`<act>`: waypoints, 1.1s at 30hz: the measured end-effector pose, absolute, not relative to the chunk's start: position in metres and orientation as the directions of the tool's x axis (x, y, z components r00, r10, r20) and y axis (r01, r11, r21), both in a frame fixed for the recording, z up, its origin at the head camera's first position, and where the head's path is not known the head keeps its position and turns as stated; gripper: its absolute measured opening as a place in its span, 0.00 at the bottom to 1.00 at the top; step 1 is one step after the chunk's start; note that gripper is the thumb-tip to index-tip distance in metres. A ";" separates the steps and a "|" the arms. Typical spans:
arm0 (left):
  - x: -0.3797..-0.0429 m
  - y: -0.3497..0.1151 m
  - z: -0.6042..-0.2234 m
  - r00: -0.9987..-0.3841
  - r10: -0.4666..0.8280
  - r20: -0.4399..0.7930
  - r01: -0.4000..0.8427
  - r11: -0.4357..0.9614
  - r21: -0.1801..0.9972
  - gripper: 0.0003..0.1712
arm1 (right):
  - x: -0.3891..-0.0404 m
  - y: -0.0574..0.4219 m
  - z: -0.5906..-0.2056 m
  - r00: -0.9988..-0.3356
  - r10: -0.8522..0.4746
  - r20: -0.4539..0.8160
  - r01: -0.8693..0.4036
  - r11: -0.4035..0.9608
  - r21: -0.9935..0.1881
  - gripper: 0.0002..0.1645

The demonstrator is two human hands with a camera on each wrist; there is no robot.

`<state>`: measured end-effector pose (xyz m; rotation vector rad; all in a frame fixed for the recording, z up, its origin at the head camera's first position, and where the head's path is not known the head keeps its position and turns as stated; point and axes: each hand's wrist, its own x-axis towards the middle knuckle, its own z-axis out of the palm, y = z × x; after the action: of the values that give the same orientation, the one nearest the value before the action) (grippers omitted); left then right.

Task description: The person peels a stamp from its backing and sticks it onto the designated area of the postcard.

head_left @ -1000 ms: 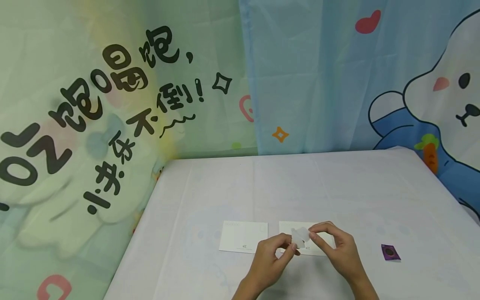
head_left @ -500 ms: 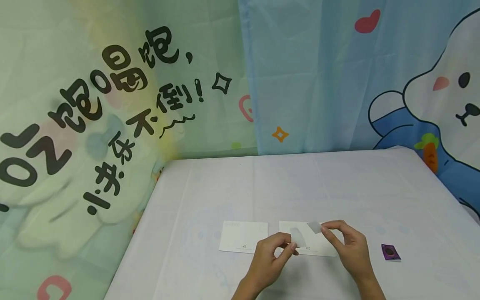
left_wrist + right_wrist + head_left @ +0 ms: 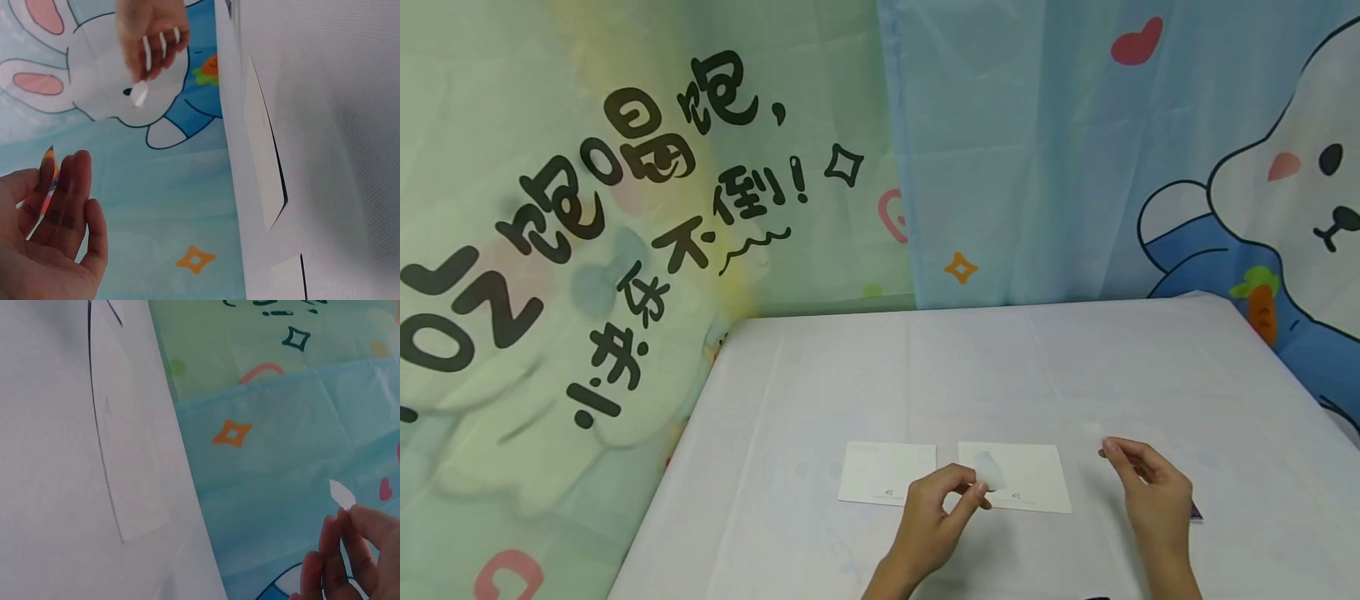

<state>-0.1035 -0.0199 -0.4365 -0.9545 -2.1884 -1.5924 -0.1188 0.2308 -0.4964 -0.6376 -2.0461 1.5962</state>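
My left hand (image 3: 934,512) pinches a small translucent sticker (image 3: 988,469) above the lower left part of the right-hand white card (image 3: 1033,471). In the left wrist view the orange, pink and blue side of that sticker (image 3: 52,167) shows between thumb and fingers. Off to the right, my right hand (image 3: 1156,500) holds a small white slip (image 3: 341,494), like backing paper, between thumb and fingertips. Beneath that hand lies a purple square (image 3: 1197,514), mostly hidden by it. The left-hand white card (image 3: 876,471) lies flat, its lower right corner behind my left hand.
A white cloth covers the table (image 3: 895,375). Behind it hang a green curtain (image 3: 820,250) with black lettering and a blue curtain (image 3: 1000,167) with a cartoon rabbit. A sliver of something black (image 3: 1097,597) shows at the bottom edge.
The white slip has come apart from the sticker, and my right hand has carried it right, over the purple square. My left hand stays nearly in place with the sticker.
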 end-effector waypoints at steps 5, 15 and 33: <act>-0.104 -0.021 -0.437 -0.765 0.356 0.536 0.617 0.167 0.769 0.04 | -0.120 0.245 -0.511 -0.754 0.656 0.034 0.153 0.226 -0.962 0.14; -0.114 -0.019 -0.471 -0.783 0.361 0.507 0.589 0.164 0.792 0.06 | -0.124 0.262 -0.534 -0.726 0.687 0.011 0.347 0.381 -0.857 0.22; -0.104 -0.020 -0.440 -0.788 0.360 0.500 0.576 0.144 0.805 0.05 | -0.127 0.275 -0.564 -0.749 0.587 0.307 0.259 0.687 -0.679 0.13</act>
<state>-0.1045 -0.0196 -0.4403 -0.9248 -2.2257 -1.7061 -0.1267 0.2755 -0.5645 -0.6506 -2.3857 0.8522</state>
